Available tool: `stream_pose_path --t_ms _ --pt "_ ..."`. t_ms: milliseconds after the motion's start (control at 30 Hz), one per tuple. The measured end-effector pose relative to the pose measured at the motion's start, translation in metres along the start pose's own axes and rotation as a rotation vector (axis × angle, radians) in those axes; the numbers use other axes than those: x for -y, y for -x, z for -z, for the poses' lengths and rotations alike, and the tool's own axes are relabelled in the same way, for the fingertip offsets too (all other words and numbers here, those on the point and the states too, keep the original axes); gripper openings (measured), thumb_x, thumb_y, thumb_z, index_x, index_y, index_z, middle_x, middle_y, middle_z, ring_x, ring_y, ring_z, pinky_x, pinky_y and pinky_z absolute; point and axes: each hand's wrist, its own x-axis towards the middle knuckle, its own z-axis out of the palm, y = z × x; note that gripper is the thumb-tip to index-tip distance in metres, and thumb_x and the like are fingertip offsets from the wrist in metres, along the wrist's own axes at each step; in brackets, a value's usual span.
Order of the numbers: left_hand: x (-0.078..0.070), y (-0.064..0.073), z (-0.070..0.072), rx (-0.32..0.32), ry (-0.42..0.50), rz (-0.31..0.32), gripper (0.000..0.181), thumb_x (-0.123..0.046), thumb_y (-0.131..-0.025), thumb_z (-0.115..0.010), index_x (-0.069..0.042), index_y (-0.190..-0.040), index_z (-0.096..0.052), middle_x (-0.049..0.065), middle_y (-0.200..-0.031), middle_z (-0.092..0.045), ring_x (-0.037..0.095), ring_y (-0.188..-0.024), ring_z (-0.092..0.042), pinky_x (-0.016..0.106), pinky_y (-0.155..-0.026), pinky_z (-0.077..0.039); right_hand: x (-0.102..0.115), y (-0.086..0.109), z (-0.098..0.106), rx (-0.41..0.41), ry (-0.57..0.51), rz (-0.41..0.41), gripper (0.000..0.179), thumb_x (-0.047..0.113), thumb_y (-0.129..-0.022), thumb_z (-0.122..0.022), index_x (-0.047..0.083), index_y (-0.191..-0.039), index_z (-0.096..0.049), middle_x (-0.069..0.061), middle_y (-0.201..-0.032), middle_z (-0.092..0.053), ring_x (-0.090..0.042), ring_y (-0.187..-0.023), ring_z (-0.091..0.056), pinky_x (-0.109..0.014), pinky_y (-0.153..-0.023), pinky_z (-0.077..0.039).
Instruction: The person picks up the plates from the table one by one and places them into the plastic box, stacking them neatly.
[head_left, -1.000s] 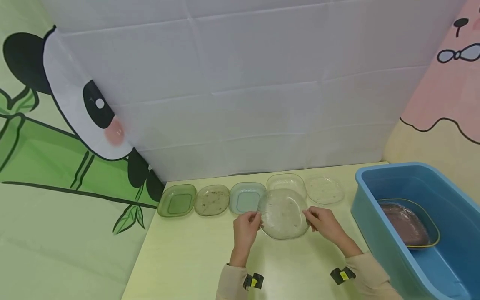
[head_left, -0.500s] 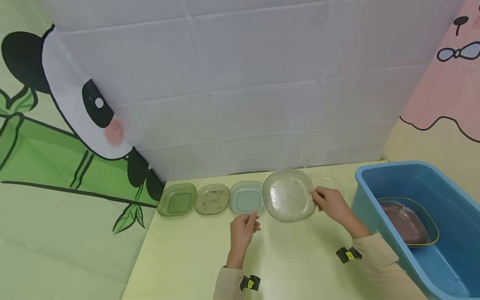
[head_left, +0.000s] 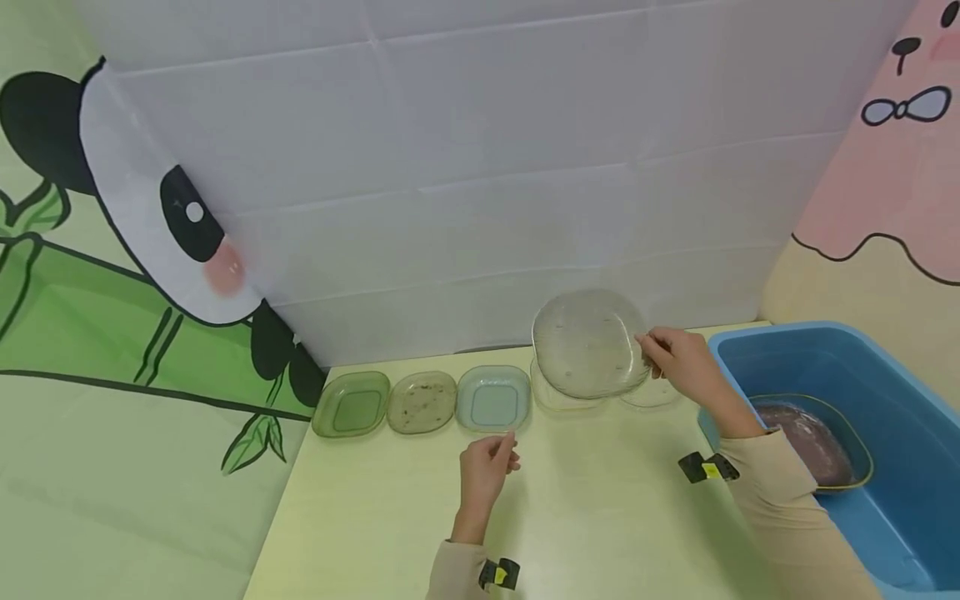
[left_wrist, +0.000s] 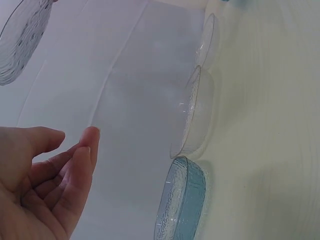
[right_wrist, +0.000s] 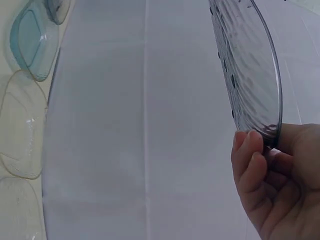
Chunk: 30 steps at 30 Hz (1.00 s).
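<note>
My right hand (head_left: 678,364) pinches the right edge of a large clear glass plate (head_left: 588,343) between thumb and fingers. The plate is lifted above the back of the table; in the right wrist view its ridged side (right_wrist: 250,70) stands steeply tilted. Partly behind it in the head view lie a clear dish (head_left: 549,398) and a second clear dish (head_left: 651,398). My left hand (head_left: 486,471) hangs in front of a light blue dish (head_left: 492,398), fingers loosely curled and holding nothing. The left wrist view shows a gap between its thumb and fingertips.
Left of the blue dish, a spotted dish (head_left: 422,402) and a green dish (head_left: 351,404) continue the row along the table's back edge. At the right stands a deep blue tub (head_left: 911,533) holding a reddish-brown dish (head_left: 806,442) and a yellow-rimmed one. A white cloth (head_left: 450,208) hangs behind.
My left hand lets go of the clear plate and draws back slightly. My right hand carries the plate up and away, over the clear dishes at the back.
</note>
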Motion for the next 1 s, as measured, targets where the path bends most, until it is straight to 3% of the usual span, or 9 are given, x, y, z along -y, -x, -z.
stream_pose_path --t_ms 200,533,1000 --pt "0.001 0.0 0.001 -0.001 0.005 -0.002 0.027 -0.022 -0.091 -0.057 -0.002 -0.079 -0.07 0.009 -0.064 -0.067 0.013 -0.053 -0.064 0.014 -0.05 -0.049 0.007 -0.004 0.03 0.031 0.044 -0.038 0.041 0.031 -0.1 -0.037 0.006 -0.072 -0.054 -0.005 -0.062 -0.054 -0.015 -0.056 -0.05 -0.028 -0.049 -0.036" --pt "0.009 0.001 0.001 0.006 0.018 0.007 0.028 -0.023 -0.091 -0.057 -0.002 -0.077 -0.07 0.009 -0.063 -0.067 0.024 -0.056 -0.066 0.015 -0.05 -0.049 -0.002 0.008 0.069 0.009 0.122 -0.076 0.046 0.035 -0.1 -0.034 0.006 -0.072 -0.055 -0.005 -0.061 -0.055 -0.013 -0.051 -0.048 -0.028 -0.048 -0.037" --pt "0.012 0.001 0.002 0.017 0.012 0.021 0.026 -0.022 -0.09 -0.059 -0.001 -0.078 -0.07 0.009 -0.063 -0.067 0.025 -0.056 -0.066 0.016 -0.05 -0.049 -0.039 0.027 0.092 0.031 0.216 -0.094 0.044 0.03 -0.1 -0.034 0.006 -0.068 -0.05 -0.002 -0.057 -0.046 -0.012 -0.046 -0.035 -0.027 -0.046 -0.029"
